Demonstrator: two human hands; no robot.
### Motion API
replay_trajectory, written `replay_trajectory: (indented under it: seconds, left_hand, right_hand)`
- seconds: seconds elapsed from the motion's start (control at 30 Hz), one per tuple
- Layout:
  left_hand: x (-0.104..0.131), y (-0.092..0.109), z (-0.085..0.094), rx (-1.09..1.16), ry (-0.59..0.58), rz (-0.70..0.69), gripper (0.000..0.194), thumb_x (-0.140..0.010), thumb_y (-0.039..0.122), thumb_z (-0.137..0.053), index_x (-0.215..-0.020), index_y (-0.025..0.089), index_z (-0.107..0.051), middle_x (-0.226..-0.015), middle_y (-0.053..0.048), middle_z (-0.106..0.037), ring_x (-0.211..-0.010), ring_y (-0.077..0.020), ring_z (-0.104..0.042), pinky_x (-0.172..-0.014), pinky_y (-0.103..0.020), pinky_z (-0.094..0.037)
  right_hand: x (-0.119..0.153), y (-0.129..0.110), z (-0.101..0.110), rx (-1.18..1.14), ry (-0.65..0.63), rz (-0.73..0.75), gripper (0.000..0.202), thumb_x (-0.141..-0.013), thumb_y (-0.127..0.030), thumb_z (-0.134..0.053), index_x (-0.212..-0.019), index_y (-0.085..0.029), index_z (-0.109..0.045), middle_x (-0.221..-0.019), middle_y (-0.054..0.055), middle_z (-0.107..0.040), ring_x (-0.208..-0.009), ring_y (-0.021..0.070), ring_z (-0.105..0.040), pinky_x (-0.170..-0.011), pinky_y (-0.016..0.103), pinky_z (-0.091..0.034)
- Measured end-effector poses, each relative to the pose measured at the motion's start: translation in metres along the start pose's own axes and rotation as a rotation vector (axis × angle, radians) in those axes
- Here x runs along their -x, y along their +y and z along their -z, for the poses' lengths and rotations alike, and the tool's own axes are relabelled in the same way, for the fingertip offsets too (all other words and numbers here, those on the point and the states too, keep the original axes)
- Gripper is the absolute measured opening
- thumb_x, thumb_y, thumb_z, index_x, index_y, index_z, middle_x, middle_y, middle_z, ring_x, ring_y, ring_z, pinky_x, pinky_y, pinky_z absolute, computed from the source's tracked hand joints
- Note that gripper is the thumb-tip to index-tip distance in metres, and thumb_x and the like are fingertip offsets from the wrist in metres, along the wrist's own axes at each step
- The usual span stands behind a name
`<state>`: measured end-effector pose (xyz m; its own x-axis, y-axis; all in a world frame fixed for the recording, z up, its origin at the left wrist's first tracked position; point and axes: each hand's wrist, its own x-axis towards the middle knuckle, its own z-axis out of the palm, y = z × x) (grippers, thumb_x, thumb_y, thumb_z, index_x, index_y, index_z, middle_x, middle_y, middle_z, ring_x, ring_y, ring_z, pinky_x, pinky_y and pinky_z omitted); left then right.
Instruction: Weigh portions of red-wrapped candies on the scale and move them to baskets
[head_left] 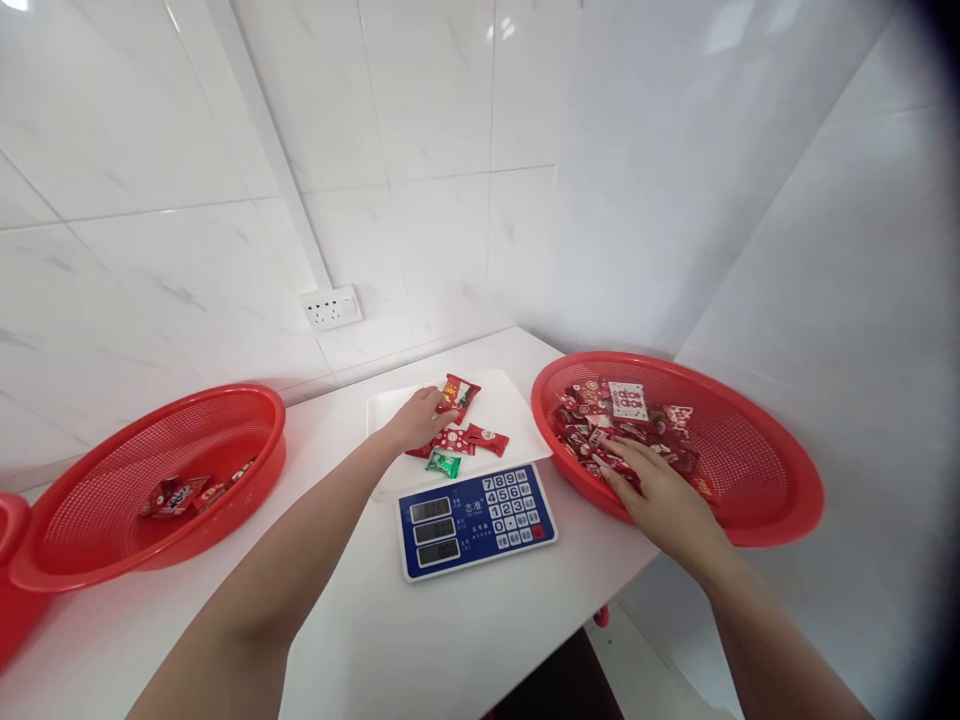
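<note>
My left hand (416,420) is over the white pan (514,400) of a digital scale, its fingers loosely spread at a pile of wrapped snacks. Around its fingertips lie a larger red packet (462,392), a red spotted packet (455,440), a small red packet (488,438) and a green packet (443,464). My right hand (664,495) reaches over the near rim of the right red basket (757,420). Its thumb and fingers are apart, touching red-wrapped snacks (611,455) heaped inside. The undersides of both hands are hidden.
The scale's blue keypad panel (480,520) faces me on the white table (360,640). At left stands another red basket (150,540) with a few packets (180,495); part of a further red container (11,540) shows beside it. Walls close off the back and right; a socket (332,308) is mounted behind.
</note>
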<state>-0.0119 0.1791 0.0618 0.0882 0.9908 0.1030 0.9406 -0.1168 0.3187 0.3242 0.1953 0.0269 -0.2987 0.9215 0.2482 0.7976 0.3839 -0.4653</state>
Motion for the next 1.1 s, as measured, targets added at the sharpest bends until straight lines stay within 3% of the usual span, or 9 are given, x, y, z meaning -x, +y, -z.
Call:
replay_trajectory:
  seconds: [0.1, 0.17, 0.3, 0.43, 0.5, 0.63, 0.7, 0.93, 1.1]
  left_hand:
    - [0.004, 0.005, -0.003, -0.005, -0.044, -0.026, 0.061, -0.082, 0.059, -0.044, -0.13, 0.02, -0.043, -0.144, -0.013, -0.034, -0.133, -0.0317, -0.026, -0.106, -0.048, -0.025]
    - [0.007, 0.009, -0.003, -0.007, -0.1, -0.058, 0.069, -0.074, 0.066, -0.049, -0.13, 0.025, -0.043, -0.147, -0.01, -0.031, -0.135, -0.0339, -0.021, -0.107, -0.05, -0.02]
    - [0.013, 0.013, 0.004, -0.004, -0.14, -0.094, 0.061, -0.073, 0.068, -0.047, -0.112, 0.022, -0.057, -0.136, -0.011, -0.045, -0.127, -0.0321, -0.035, -0.104, -0.046, -0.026]
    - [0.018, 0.021, 0.011, 0.01, -0.115, -0.07, 0.06, -0.078, 0.067, -0.039, -0.112, 0.02, -0.053, -0.117, -0.011, -0.056, -0.11, -0.0275, -0.051, -0.092, -0.039, -0.04]
    - [0.016, 0.028, 0.008, 0.006, -0.089, -0.049, 0.064, -0.078, 0.068, -0.037, -0.121, 0.021, -0.047, -0.127, -0.012, -0.05, -0.121, -0.0286, -0.042, -0.098, -0.04, -0.035]
    - [0.001, 0.037, -0.009, -0.014, -0.078, 0.014, 0.082, -0.075, 0.073, -0.035, -0.139, 0.024, -0.026, -0.151, -0.013, -0.017, -0.138, -0.0377, -0.004, -0.106, -0.054, -0.015]
    - [-0.007, 0.038, -0.016, -0.021, -0.1, 0.037, 0.086, -0.074, 0.074, -0.034, -0.141, 0.022, -0.022, -0.152, -0.016, -0.013, -0.137, -0.0407, -0.002, -0.104, -0.06, -0.012]
    - [-0.001, 0.041, -0.014, -0.029, -0.136, -0.077, 0.078, -0.075, 0.072, -0.036, -0.136, 0.024, -0.035, -0.146, -0.011, -0.034, -0.137, -0.0319, -0.017, -0.109, -0.054, -0.007]
    - [0.017, 0.04, -0.011, -0.02, -0.157, -0.12, 0.074, -0.074, 0.072, -0.04, -0.133, 0.027, -0.041, -0.147, -0.009, -0.033, -0.137, -0.0339, -0.017, -0.109, -0.056, -0.01]
  right_hand:
    - [0.0, 0.0, 0.0, -0.017, 0.001, 0.014, 0.044, -0.088, -0.042, -0.036, -0.124, -0.022, -0.052, -0.132, 0.007, -0.05, -0.119, 0.0263, -0.047, -0.096, 0.044, -0.042]
    - [0.001, -0.001, 0.0, -0.02, -0.011, 0.004, 0.044, -0.087, -0.042, -0.035, -0.123, -0.022, -0.052, -0.131, 0.007, -0.051, -0.118, 0.0265, -0.049, -0.095, 0.043, -0.042]
    - [0.002, -0.003, 0.003, -0.01, -0.032, -0.028, 0.044, -0.087, -0.042, -0.035, -0.122, -0.023, -0.053, -0.131, 0.006, -0.052, -0.116, 0.0266, -0.05, -0.093, 0.043, -0.044]
    - [0.002, -0.004, 0.003, -0.004, -0.025, -0.019, 0.042, -0.087, -0.041, -0.035, -0.121, -0.024, -0.053, -0.129, 0.006, -0.054, -0.113, 0.0264, -0.053, -0.089, 0.043, -0.046]
    - [0.002, -0.004, 0.003, -0.004, -0.019, -0.016, 0.042, -0.087, -0.041, -0.036, -0.121, -0.024, -0.054, -0.129, 0.006, -0.054, -0.111, 0.0263, -0.054, -0.088, 0.043, -0.047]
    - [0.002, -0.005, 0.003, 0.009, -0.033, -0.036, 0.043, -0.088, -0.043, -0.034, -0.122, -0.024, -0.053, -0.13, 0.006, -0.053, -0.112, 0.0263, -0.054, -0.084, 0.041, -0.048]
    - [0.003, -0.006, 0.004, 0.017, -0.035, -0.047, 0.044, -0.088, -0.044, -0.034, -0.121, -0.023, -0.054, -0.13, 0.006, -0.054, -0.112, 0.0266, -0.054, -0.082, 0.041, -0.05]
    - [0.003, -0.004, 0.003, 0.02, -0.009, -0.025, 0.042, -0.087, -0.045, -0.036, -0.117, -0.025, -0.058, -0.125, 0.005, -0.057, -0.11, 0.0258, -0.056, -0.078, 0.04, -0.051]
    - [0.002, -0.004, 0.003, 0.029, -0.038, -0.055, 0.042, -0.086, -0.045, -0.035, -0.116, -0.026, -0.058, -0.126, 0.005, -0.058, -0.108, 0.0271, -0.057, -0.075, 0.04, -0.052]
